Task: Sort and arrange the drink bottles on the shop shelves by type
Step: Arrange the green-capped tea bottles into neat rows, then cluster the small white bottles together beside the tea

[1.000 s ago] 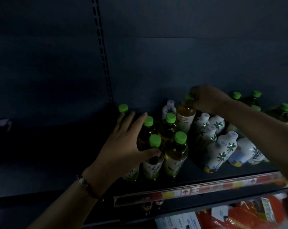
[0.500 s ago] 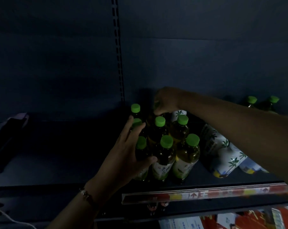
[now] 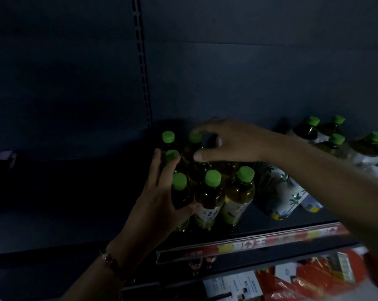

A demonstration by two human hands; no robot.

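Several green-capped tea bottles (image 3: 212, 192) stand clustered on the dark shelf (image 3: 75, 209). My left hand (image 3: 157, 205) presses against the cluster's left side with straight fingers, and its thumb lies across the front-left bottle. My right hand (image 3: 233, 142) hovers over the back row with loosely spread fingers, its fingertips just by the cap of a rear tea bottle (image 3: 194, 137). White bottles printed with palm trees (image 3: 277, 192) lie and lean just right of the cluster. More green-capped bottles (image 3: 335, 139) stand at the far right, behind my right forearm.
A slotted upright rail (image 3: 142, 72) runs down the dark back panel. Left of the cluster the shelf is dark and bare. A red price strip (image 3: 248, 244) edges the shelf front. Red packages (image 3: 314, 276) sit on the level below.
My right hand carried a tea bottle leftward, set it in the back row of the cluster, and has loosened off its cap. My left hand stayed against the cluster's left side.
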